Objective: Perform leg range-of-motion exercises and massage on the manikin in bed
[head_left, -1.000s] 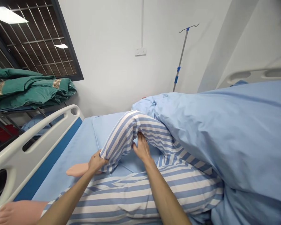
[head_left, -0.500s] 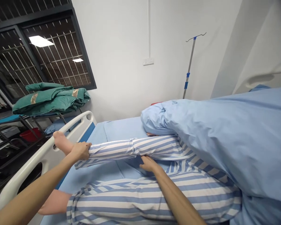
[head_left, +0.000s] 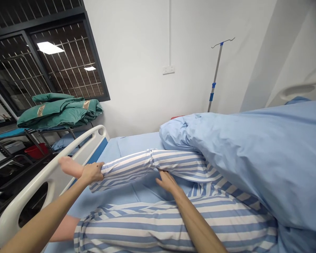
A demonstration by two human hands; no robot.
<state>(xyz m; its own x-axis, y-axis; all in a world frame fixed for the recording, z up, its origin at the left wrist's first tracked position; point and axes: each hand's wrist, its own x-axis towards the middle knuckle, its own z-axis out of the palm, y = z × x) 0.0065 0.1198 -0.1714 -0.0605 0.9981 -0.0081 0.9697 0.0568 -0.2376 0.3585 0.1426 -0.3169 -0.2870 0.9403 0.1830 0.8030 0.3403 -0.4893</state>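
A figure in blue-and-white striped trousers lies on the bed; I cannot tell whether it is a manikin. Its far leg (head_left: 179, 160) is slightly bent at the knee and raised there. My left hand (head_left: 93, 173) is wrapped round that leg's lower end, over the trouser cuff just above the bare foot (head_left: 70, 166). Beneath the knee, my right hand (head_left: 168, 181) has its fingers tucked under the cloth, partly hidden, with the thumb showing. The near leg (head_left: 147, 225) lies stretched out on the sheet, partly behind my right forearm.
A light-blue quilt (head_left: 247, 140) covers the upper body at right. The white footboard (head_left: 23, 207) stands at left. Behind are green folded bedding (head_left: 60, 114) on a rack, a red bucket (head_left: 37, 150) and an IV pole (head_left: 216, 73) by the wall.
The far knee has risen and bent more, with my right hand moving up under it. The far foot and my left hand have shifted slightly; the view has moved a little.
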